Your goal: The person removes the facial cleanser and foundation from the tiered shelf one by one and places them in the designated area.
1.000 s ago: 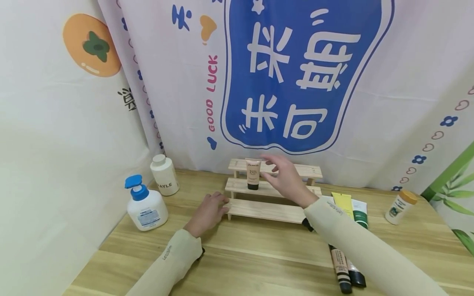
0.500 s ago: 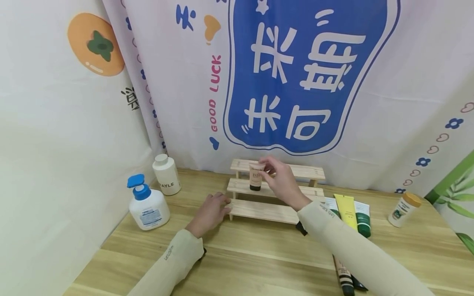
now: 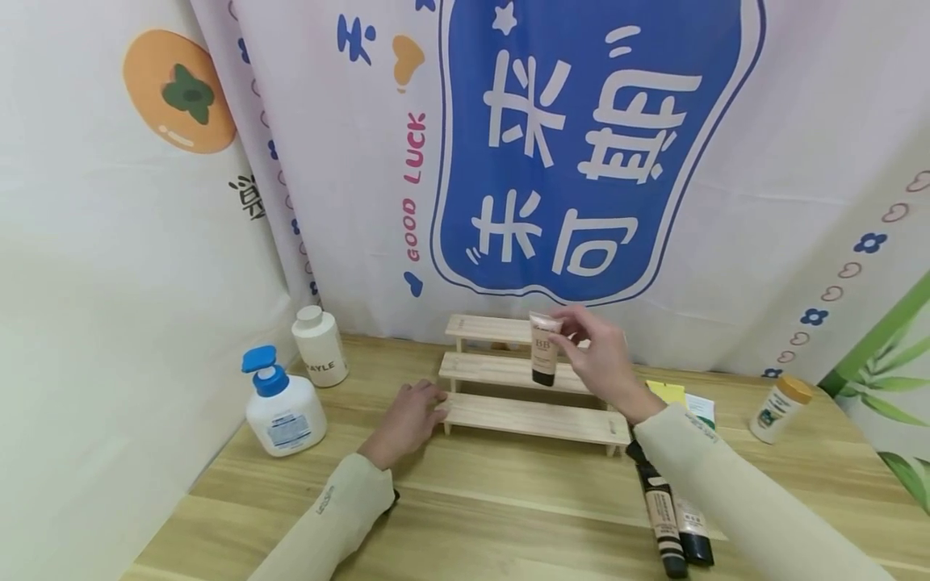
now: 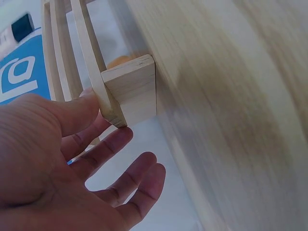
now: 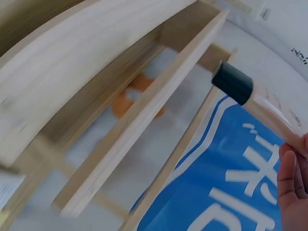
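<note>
A beige BB cream tube (image 3: 543,349) with a black cap pointing down stands over the middle step of a three-step wooden rack (image 3: 508,413). My right hand (image 3: 592,355) pinches the tube near its top; in the right wrist view the tube's black cap (image 5: 232,82) hovers just above the rack's step (image 5: 144,115). My left hand (image 3: 407,418) rests with straight fingers against the rack's lower left end, and the left wrist view shows the fingers (image 4: 103,154) touching the rack's side board (image 4: 132,94).
A white pump bottle with a blue top (image 3: 282,403) and a white jar (image 3: 320,345) stand left of the rack. Several tubes (image 3: 672,516) lie at the right of the wooden table (image 3: 508,516), beyond them a small orange-capped bottle (image 3: 776,408). A printed cloth backdrop (image 3: 567,161) hangs behind.
My right hand took hold of the BB tube at the left of the middle step and carried it rightwards along the step. The left hand has stayed at the rack's end.
</note>
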